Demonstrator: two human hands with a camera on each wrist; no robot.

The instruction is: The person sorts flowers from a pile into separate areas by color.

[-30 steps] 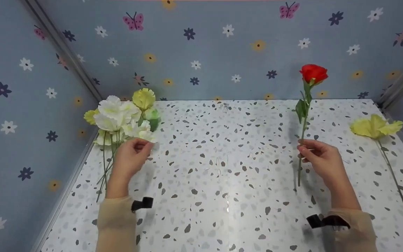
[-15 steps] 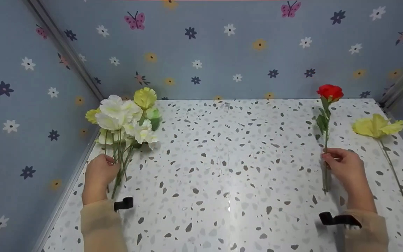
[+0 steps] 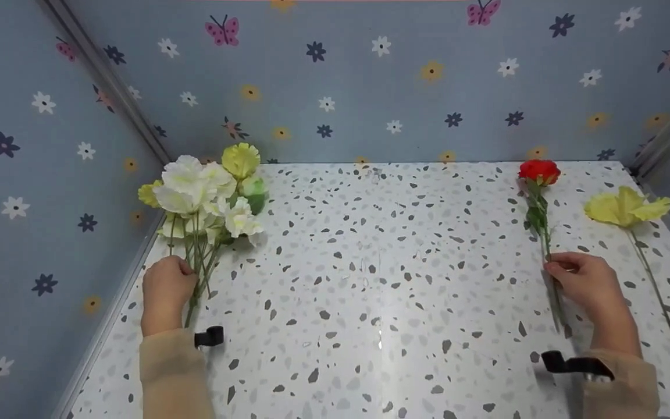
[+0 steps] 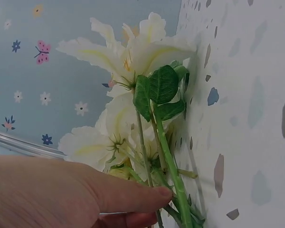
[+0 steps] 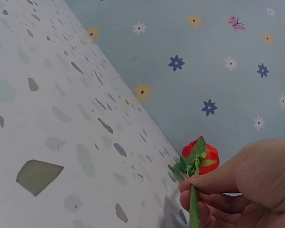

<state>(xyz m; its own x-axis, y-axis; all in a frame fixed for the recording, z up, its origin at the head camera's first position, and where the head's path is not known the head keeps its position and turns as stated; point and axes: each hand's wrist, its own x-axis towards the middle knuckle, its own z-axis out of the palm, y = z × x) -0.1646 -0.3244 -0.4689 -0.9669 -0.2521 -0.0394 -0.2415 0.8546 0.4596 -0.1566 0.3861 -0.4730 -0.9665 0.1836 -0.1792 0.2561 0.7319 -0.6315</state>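
Observation:
In the head view, my right hand (image 3: 588,285) pinches the green stem of a red rose (image 3: 540,172), which lies low along the tabletop with its bloom pointing away. The right wrist view shows thumb and fingers on the stem just below the leaves of the rose (image 5: 208,159). My left hand (image 3: 167,294) is at the stems of a bunch of white flowers (image 3: 186,183) at the left. In the left wrist view, thumb and fingers close on a thin stem (image 4: 143,142) below a white, lily-like bloom (image 4: 128,52). The curled fingertips are partly hidden.
Right of the rose lies a single yellow flower (image 3: 626,209) on a long stem. Yellow blooms (image 3: 241,161) and a pale green bud (image 3: 255,189) are among the white bunch. The speckled tabletop (image 3: 335,279) meets patterned blue walls (image 3: 358,87) at back and sides.
My left hand has moved from beside the blooms down and left onto the stems. My right hand has carried the rose rightward and lowered it toward the tabletop.

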